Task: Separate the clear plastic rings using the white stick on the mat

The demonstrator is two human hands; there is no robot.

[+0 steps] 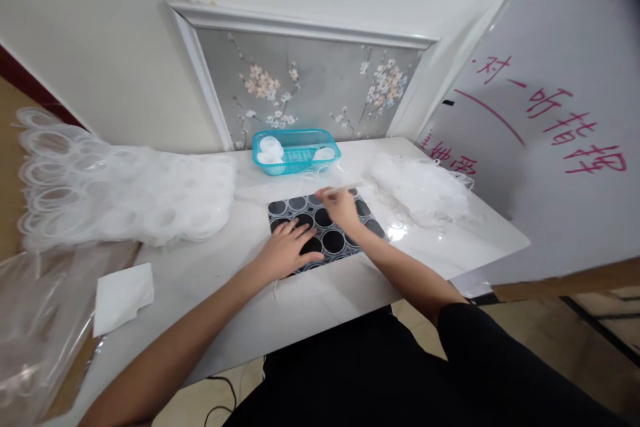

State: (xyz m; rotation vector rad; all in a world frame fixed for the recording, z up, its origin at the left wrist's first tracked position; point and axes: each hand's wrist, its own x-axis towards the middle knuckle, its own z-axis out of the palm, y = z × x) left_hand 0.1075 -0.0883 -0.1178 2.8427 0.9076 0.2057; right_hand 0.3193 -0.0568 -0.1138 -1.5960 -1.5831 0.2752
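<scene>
A dark sheet [333, 241] patterned with rows of black circles outlined in white lies on the table in front of me. My left hand [284, 252] rests flat on its left part, fingers spread, with nothing in them. Over the upper right part of the sheet, my right hand [341, 208] is closed on a thin pale stick-like tool [347, 187]. Its exact kind is too blurred to make out, and the fingers hide part of it.
Behind the sheet, a blue plastic basket [297, 167] holds white round pieces. Sheets of translucent white rings are piled at left [165, 193], and a translucent white heap [420, 188] lies at right. White paper [124, 299] lies near left. A whiteboard [560, 100] stands at right.
</scene>
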